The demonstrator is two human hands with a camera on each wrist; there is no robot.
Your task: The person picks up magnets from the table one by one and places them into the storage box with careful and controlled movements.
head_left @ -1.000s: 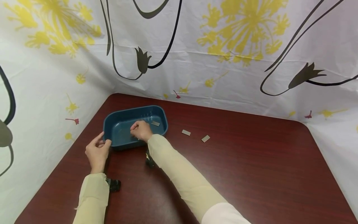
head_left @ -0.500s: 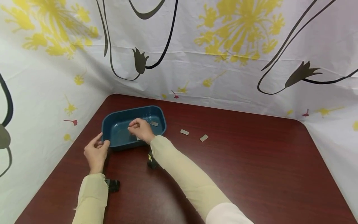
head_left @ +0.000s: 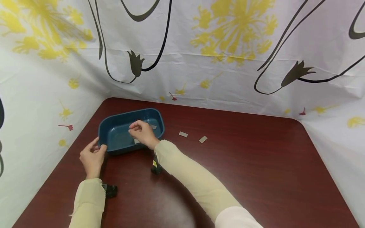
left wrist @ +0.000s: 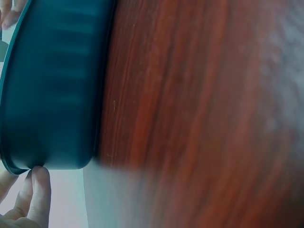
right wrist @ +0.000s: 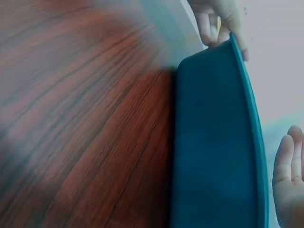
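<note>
Bright light; soft glare on tabletop [head_left: 174,205]; wrist views hazy

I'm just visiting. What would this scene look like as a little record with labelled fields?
Container: blue tray, on a table
Left hand: holds the tray's near left corner
Right hand: over the tray, nothing visible in its grasp
In tray: at least two flat pieces
On table: two similar pieces, right of the tray
Backdrop: patterned white cloth
</note>
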